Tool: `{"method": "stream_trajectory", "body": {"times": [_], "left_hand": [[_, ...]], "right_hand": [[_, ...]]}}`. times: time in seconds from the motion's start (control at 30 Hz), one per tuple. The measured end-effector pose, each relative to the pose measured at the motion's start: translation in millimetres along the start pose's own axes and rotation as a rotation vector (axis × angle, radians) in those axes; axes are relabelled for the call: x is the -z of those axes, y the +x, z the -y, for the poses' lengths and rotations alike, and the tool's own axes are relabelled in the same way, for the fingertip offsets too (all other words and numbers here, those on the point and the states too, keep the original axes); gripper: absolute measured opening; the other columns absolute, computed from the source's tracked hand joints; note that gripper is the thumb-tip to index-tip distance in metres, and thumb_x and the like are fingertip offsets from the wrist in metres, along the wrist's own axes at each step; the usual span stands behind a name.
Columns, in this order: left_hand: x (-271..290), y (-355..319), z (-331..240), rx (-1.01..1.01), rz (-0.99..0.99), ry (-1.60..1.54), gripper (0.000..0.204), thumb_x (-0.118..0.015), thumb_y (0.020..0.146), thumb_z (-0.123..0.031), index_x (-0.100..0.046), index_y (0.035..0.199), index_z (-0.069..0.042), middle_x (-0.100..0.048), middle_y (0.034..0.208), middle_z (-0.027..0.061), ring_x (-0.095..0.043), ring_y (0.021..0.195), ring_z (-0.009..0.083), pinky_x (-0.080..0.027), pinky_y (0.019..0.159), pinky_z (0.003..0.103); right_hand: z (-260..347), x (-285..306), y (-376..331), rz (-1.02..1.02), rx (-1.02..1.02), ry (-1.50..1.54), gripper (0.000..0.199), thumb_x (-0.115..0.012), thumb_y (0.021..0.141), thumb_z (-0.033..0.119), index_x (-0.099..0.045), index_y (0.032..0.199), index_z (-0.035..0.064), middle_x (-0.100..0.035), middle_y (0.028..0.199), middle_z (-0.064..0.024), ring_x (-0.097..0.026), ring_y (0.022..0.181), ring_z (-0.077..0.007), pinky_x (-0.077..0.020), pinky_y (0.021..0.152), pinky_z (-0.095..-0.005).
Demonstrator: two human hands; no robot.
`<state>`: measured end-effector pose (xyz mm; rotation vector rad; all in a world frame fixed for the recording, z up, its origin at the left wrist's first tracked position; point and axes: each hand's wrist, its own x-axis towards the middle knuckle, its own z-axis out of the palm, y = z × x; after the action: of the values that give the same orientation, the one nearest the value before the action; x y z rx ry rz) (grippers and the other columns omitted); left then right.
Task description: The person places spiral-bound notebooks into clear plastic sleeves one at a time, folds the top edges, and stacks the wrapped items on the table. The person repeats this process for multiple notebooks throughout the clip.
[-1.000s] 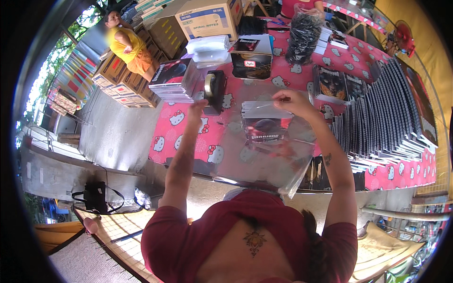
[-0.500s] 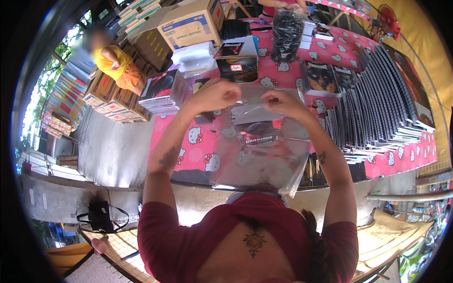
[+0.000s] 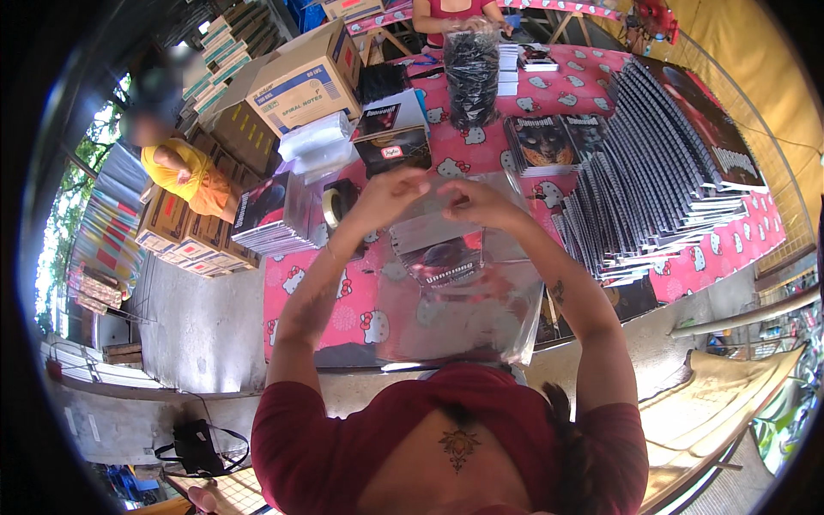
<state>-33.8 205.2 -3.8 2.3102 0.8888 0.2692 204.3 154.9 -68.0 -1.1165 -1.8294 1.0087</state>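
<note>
A clear plastic bag lies spread over the table in front of me, with a stack of spiral notebooks with dark covers under or inside it; I cannot tell which. At the bag's far edge, my left hand is closed, with its fingertips pinched on the plastic. Close beside it on the right, my right hand curls its fingers at the same edge, also pinching the film. A small gap separates the two hands. Left of my left wrist stands a tape roll in a dark dispenser, partly hidden.
Rows of spiral notebooks fan out at right. More notebooks and folded clear bags stand left, before a carton. A black-wrapped bundle stands far off, near another person. Someone in yellow is at left.
My hands have drawn closer together along the bag's far edge. The view has shifted, and the tape roll now shows beside my left forearm.
</note>
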Motion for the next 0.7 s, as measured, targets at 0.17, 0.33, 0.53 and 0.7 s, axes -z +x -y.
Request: {"method": "stream_trajectory", "body": {"times": [0.17,0.33,0.53,0.7], "left_hand": [[-63.2,-52.7,-44.1,-0.146,-0.37,0.752,0.109,-0.076,0.065,-0.063,-0.036,0.139,0.005,-0.047,0.131,0.0228,-0.047,0.12,0.0384,-0.038,0.101,0.053],[-58.7,-16.6,-41.0,0.01,-0.206,0.519,0.064,-0.081,0.063,-0.042,-0.058,0.101,0.003,-0.06,0.104,0.0236,-0.061,0.096,0.037,-0.05,0.083,0.044],[-43.5,-63.0,-58.5,0.177,-0.635,-0.003,0.061,-0.087,0.063,-0.037,-0.057,0.102,-0.002,-0.067,0.083,0.0128,-0.068,0.072,0.0327,-0.053,0.063,0.038],[-138.3,-147.8,51.0,0.163,-0.635,-0.746,0.081,-0.08,0.078,-0.034,-0.038,0.139,0.0,-0.05,0.133,0.0148,-0.051,0.122,0.0254,-0.043,0.099,0.039]], "right_hand": [[71.9,-17.5,-45.3,-0.478,0.327,-0.365,0.043,-0.07,0.087,0.021,-0.056,0.126,0.0083,-0.061,0.111,-0.0071,-0.061,0.094,-0.0168,-0.049,0.085,-0.0344],[59.5,-123.3,-109.0,0.578,-0.22,0.7,0.03,-0.06,0.095,0.027,-0.059,0.122,0.0129,-0.062,0.109,-0.0065,-0.061,0.104,-0.0246,-0.0488,0.092,-0.0425],[-32.6,-161.9,-98.2,0.009,0.029,1.994,0.041,-0.063,0.093,0.04,-0.056,0.121,0.0103,-0.061,0.116,-0.0106,-0.058,0.111,-0.031,-0.0462,0.099,-0.0519],[-17.4,-38.8,-91.2,-0.036,-0.165,0.94,0.046,-0.075,0.085,0.023,-0.054,0.122,0.0033,-0.064,0.114,-0.0087,-0.061,0.11,-0.0238,-0.0465,0.101,-0.0432]]}}
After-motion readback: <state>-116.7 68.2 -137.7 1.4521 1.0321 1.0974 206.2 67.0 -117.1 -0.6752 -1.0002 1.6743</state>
